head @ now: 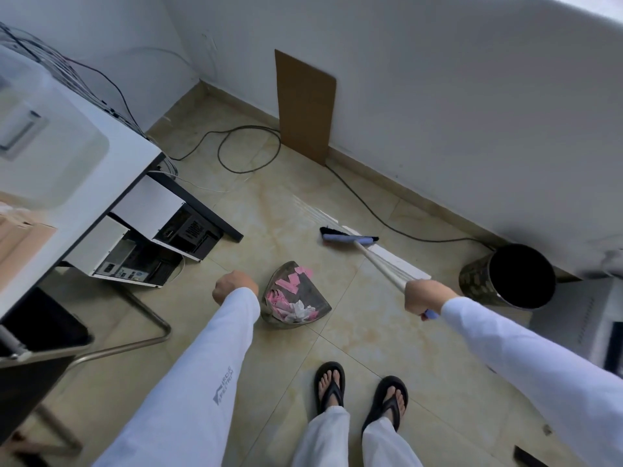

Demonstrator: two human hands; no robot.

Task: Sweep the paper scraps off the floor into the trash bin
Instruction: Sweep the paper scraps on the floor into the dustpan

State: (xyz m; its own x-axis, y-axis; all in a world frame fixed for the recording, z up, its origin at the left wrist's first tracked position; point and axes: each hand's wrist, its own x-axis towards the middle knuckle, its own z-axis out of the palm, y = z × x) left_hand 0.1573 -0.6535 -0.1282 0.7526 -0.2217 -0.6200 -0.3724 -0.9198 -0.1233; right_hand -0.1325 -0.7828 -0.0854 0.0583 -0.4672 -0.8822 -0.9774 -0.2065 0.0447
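Observation:
A dark dustpan (312, 310) sits just in front of me, holding pink and white paper scraps (290, 303). My left hand (234, 286) is curled into a fist right beside its left edge; the dustpan's handle is hidden under my wrist and sleeve. My right hand (426, 298) grips the white stick of a broom (381, 262). The broom's purple head with black bristles (349, 237) rests on the floor farther ahead. The black trash bin (505, 278) stands open to the right of the broom, near the wall.
A white desk (111, 170) with two computer cases (148, 244) under it fills the left. Cables (249, 153) loop across the floor by the wall. A cardboard sheet (305, 106) leans on the wall. A white slat (397, 261) lies under the broom. My sandalled feet (360, 392) stand below.

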